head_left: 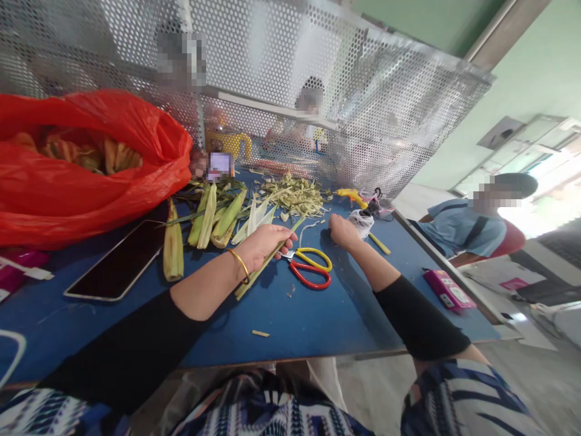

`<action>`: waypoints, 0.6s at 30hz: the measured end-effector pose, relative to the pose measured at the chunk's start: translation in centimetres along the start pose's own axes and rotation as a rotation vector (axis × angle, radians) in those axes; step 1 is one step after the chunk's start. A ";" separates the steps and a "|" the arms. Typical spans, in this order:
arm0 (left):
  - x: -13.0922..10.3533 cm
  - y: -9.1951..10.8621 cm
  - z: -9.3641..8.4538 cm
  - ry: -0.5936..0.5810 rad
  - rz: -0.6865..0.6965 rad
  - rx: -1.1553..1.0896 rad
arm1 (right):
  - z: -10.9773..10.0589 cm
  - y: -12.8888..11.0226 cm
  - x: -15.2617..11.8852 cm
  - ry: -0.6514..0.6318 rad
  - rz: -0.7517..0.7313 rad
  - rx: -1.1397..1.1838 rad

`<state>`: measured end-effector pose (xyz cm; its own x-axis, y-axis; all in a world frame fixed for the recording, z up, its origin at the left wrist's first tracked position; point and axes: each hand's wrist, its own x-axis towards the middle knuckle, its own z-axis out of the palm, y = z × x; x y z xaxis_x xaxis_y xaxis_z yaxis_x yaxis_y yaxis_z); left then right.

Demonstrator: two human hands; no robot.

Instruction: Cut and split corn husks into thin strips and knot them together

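My left hand [269,243] is closed around a narrow rolled strip of green corn husk [254,283], whose ends stick out past the thumb and below the wrist. To the right, my right hand [341,231] makes a fist just above the table; whatever is inside it is hidden. A roll of white string [362,223] stands right behind that fist. Between the hands lies a loose white strand [310,226]. Scissors with one yellow and one red handle [313,275] rest on the blue table, their blades partly hidden by my left hand.
Corn husks [206,218] and shredded husk [295,195] lie at the back. On the left are a red plastic bag [91,212] and a phone [118,261]. A yellow glue gun [351,197] and pink box [449,290] are right. A perforated metal screen [272,66] stands behind; a person [472,224] sits right.
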<state>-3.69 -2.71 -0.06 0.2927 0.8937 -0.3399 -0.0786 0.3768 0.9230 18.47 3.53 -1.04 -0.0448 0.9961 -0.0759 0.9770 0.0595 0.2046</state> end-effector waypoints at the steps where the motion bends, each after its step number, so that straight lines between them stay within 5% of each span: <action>1: 0.1 0.0 0.0 -0.002 0.002 -0.004 | 0.0 0.2 -0.4 0.014 0.010 0.013; 11: 0.0 0.1 -0.1 0.003 0.009 -0.005 | 0.0 -0.2 -5.1 0.107 -0.034 0.072; 18: -0.3 0.2 0.1 0.016 -0.023 -0.001 | 2.2 -2.0 -9.5 0.312 -0.261 0.242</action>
<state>-3.70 -2.96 0.29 0.2794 0.8886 -0.3636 -0.0732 0.3973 0.9147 17.37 -6.16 -2.87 -0.3196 0.9239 0.2103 0.9436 0.3306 -0.0188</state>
